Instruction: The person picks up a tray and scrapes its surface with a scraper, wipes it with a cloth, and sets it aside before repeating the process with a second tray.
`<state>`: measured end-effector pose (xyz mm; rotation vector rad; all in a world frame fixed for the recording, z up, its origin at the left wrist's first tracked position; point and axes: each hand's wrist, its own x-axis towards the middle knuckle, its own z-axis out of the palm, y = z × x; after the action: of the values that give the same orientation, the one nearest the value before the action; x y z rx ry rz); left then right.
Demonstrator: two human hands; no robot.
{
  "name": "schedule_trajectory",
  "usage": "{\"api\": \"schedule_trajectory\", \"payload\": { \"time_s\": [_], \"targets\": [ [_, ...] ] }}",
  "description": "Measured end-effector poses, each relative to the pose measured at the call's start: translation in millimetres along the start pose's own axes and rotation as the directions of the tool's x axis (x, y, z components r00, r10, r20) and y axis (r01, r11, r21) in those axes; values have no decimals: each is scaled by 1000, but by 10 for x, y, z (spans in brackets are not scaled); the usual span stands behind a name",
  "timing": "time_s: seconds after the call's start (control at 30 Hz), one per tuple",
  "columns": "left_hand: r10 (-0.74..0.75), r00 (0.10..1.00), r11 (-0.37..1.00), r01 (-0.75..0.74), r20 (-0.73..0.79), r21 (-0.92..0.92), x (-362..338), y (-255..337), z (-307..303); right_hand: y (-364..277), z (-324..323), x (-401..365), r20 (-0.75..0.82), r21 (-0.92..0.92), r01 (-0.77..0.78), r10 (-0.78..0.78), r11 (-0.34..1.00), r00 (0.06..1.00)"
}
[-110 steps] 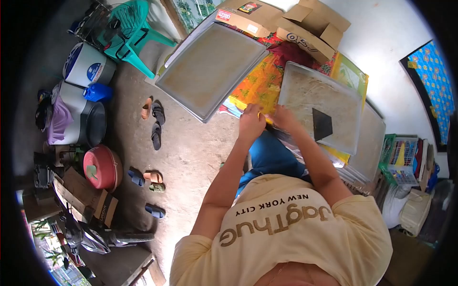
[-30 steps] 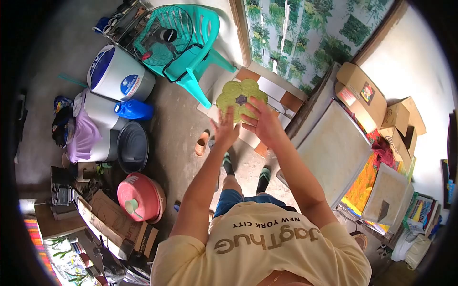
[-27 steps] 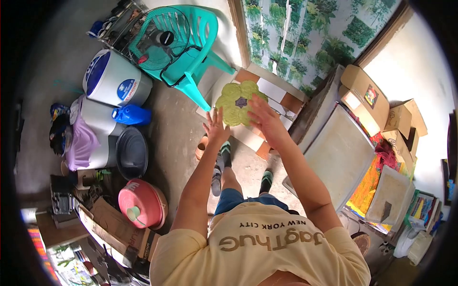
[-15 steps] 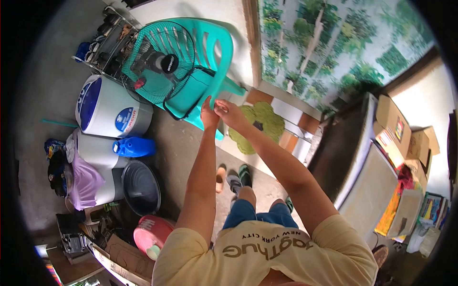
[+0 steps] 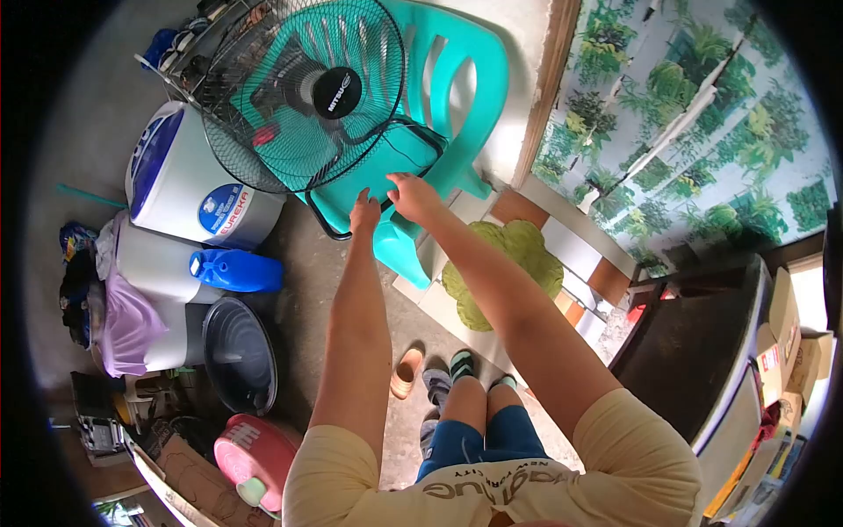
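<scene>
A black floor-style fan (image 5: 337,92) with a round wire guard rests on a teal plastic armchair (image 5: 474,97). Its black tubular stand frame reaches the front of the seat. My left hand (image 5: 365,213) is over the seat's front edge, fingers partly curled and apart. Just right of it, my right hand (image 5: 414,198) hovers by the chair's front corner and armrest, its index finger and thumb spread. Nothing shows in either hand. Whether the fingertips touch the chair cannot be made out.
Left of the chair stand a white-and-blue bucket (image 5: 211,189), a blue jug (image 5: 237,270) and a dark basin (image 5: 237,351). A green flower-shaped mat (image 5: 500,272) lies on the floor. A dark cabinet (image 5: 694,351) stands at the right, and a pink container (image 5: 255,461) at lower left.
The view has moved nearer the chair and fan, which now look larger. My hands, close together before, have drawn slightly apart and sit over the seat's front.
</scene>
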<state>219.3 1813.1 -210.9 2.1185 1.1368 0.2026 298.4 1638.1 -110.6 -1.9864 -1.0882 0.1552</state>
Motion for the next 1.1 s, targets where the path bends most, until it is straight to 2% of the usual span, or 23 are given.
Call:
{"api": "schedule_trajectory", "payload": {
  "time_s": [0.1, 0.13, 0.23, 0.3, 0.33, 0.4, 0.5, 0.53, 0.63, 0.7, 0.8, 0.87, 0.97, 1.0, 1.1],
  "targets": [
    [-130, 986, 942, 91, 100, 323, -96, 6, 150, 79, 184, 93, 28, -83, -2, 5, 997, 1000],
    [-123, 970, 948, 52, 211, 313, 109, -249, 356, 42, 181, 113, 62, -126, -28, 36, 992, 997],
    [140, 990, 852, -138, 34, 505, 154, -517, 779, -23, 159, 158, 144, -255, -51, 90, 966, 985],
    [177, 984, 797, -133, -19, 589, 578, -794, 1122, -19, 178, 173, 168, -303, -37, 91, 952, 982],
    [153, 988, 806, -104, -34, 583, 760, -823, 1236, -9, 190, 158, 168, -308, -29, 84, 951, 982],
    [289, 929, 784, -92, -231, 614, 1149, -1196, 1683, 14, 195, 157, 170, -310, -18, 74, 951, 983],
    [225, 933, 844, -43, -280, 534, 797, -859, 1484, 22, 194, 142, 157, -304, -27, 78, 952, 985],
    [248, 924, 824, -45, -289, 564, 754, -855, 1473, 29, 199, 127, 157, -312, -19, 72, 950, 985],
    [281, 899, 891, -115, -335, 440, 573, -937, 1331, 39, 229, 131, 123, -334, 21, 22, 942, 992],
    [283, 922, 881, -141, -264, 452, 316, -787, 1071, 50, 278, 118, 63, -349, 57, -37, 936, 997],
    [312, 923, 871, -183, -226, 456, 224, -739, 892, -18, 222, 124, 163, -369, 16, 47, 929, 986],
    [288, 939, 879, -180, -190, 442, 216, -665, 802, -3, 234, 109, 134, -368, 29, 23, 929, 991],
    [283, 953, 850, -196, -110, 488, 265, -633, 666, 24, 257, 107, 123, -383, 47, 1, 923, 992],
    [220, 975, 780, -172, -7, 601, 360, -637, 642, 23, 261, 108, 123, -387, 51, -3, 920, 992],
    [320, 942, 832, -229, -101, 506, 412, -715, 648, 46, 255, 106, 107, -365, 58, -20, 929, 994]
  ]
}}
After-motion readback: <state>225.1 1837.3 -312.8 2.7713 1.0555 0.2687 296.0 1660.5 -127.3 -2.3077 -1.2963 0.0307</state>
